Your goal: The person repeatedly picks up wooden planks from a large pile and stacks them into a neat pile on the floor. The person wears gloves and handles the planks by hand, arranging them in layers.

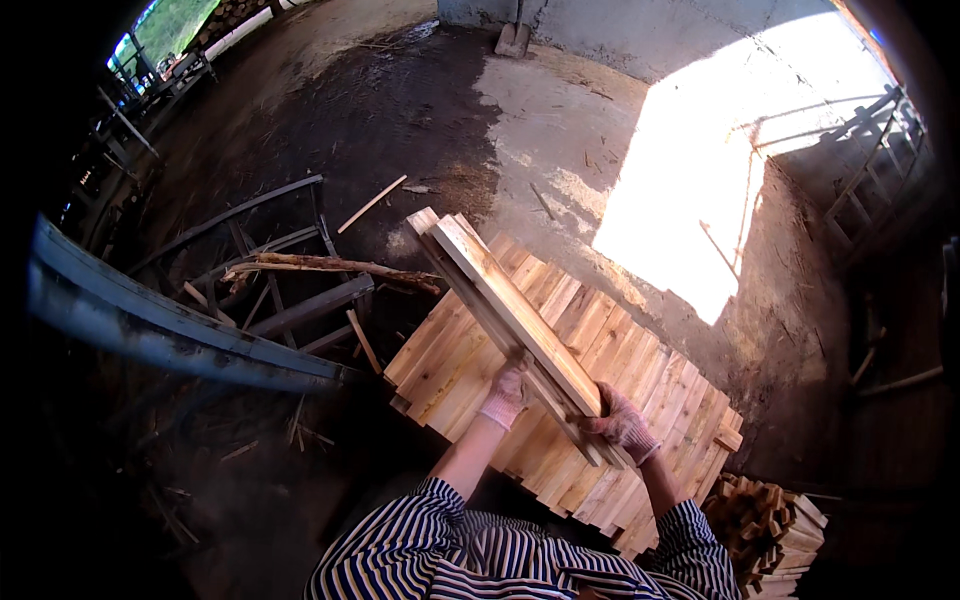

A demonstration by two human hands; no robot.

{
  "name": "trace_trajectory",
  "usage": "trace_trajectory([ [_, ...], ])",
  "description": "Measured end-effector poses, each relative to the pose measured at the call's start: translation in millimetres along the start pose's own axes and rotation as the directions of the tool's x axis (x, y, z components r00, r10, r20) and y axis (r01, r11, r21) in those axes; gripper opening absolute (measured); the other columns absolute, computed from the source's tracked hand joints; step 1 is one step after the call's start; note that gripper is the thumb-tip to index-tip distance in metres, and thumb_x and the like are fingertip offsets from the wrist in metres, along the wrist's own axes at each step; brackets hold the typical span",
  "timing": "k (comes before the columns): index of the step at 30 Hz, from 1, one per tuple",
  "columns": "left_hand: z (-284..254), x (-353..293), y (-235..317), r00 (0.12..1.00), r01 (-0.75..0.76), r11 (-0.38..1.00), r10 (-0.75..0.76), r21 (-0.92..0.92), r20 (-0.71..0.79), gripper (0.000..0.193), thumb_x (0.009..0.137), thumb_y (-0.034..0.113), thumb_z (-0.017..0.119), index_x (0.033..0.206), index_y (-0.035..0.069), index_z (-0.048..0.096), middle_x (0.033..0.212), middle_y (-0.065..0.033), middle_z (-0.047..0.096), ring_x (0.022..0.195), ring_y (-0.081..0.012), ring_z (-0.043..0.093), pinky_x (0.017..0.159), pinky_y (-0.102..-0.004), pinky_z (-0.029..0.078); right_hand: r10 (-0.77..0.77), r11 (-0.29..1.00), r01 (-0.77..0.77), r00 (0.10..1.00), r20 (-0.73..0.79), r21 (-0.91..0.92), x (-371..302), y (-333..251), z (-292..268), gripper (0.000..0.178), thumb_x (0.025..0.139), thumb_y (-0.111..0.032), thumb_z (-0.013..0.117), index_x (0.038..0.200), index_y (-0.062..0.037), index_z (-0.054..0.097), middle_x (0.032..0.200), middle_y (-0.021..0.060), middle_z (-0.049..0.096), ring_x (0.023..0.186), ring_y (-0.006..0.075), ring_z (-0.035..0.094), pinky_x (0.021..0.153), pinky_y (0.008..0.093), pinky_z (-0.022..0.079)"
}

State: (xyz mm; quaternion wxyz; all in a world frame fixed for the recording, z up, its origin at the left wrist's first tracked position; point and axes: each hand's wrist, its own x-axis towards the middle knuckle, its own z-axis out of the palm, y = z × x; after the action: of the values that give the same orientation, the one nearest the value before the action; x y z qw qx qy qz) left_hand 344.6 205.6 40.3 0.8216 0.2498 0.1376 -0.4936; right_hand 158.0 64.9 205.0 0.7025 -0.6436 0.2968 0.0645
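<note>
1. Head view, centre: sawn boards (518, 310) bunched lengthwise, slanting from upper left to lower right over a broad stack of planks (640, 385); contact with stack unclear.
2. Left hand (506, 393), gloved, curled against boards' left edge, fingers partly hidden.
3. Right hand (622, 422), gloved, clasping boards near their lower-right end.
4. Lower right: pile of short wood pieces (765, 530).
5. Left: blue metal beam (190, 318); beyond it, dark metal frame (312, 305) with split branch (335, 264) across.
6. Top centre: shovel (513, 40) by wall (610, 35).
</note>
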Motion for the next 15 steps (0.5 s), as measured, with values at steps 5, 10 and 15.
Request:
trace_trajectory([
  [5,40,-14,-10,0.992,-0.116,0.984,0.123,0.132,-0.043,0.06,0.086,0.037,0.077,0.133,0.008,0.055,0.13,-0.0094,0.062,0.119,-0.0269,0.06,0.104,-0.0465,0.051,0.033,0.957,-0.054,0.996,-0.077,-0.283,30,26,-25,0.076,0.074,-0.036,0.087,0.137,-0.0046,0.057,0.117,0.0132,0.069,0.109,0.0216,0.065,0.094,0.033,0.05],
  [10,43,-8,10,0.984,-0.113,0.983,0.091,-0.142,-0.155,0.056,0.088,0.035,0.077,0.13,0.009,0.053,0.126,-0.0092,0.061,0.118,-0.0326,0.059,0.102,-0.0535,0.052,-0.106,0.757,-0.035,0.979,-0.176,-0.652,85,7,-56,0.074,0.066,-0.025,0.082,0.135,-0.0108,0.06,0.125,0.0128,0.066,0.114,0.031,0.065,0.097,0.0384,0.05],
  [15,-2,-11,8,0.992,-0.117,0.97,0.104,-0.213,-0.071,0.059,0.086,0.04,0.079,0.13,0.013,0.05,0.118,-0.0097,0.061,0.11,-0.0338,0.061,0.097,-0.0555,0.055,-0.206,0.578,-0.079,0.949,-0.239,-0.812,154,9,-98,0.07,0.068,-0.022,0.08,0.134,-0.014,0.06,0.126,0.0121,0.062,0.12,0.032,0.059,0.101,0.0418,0.049],
])
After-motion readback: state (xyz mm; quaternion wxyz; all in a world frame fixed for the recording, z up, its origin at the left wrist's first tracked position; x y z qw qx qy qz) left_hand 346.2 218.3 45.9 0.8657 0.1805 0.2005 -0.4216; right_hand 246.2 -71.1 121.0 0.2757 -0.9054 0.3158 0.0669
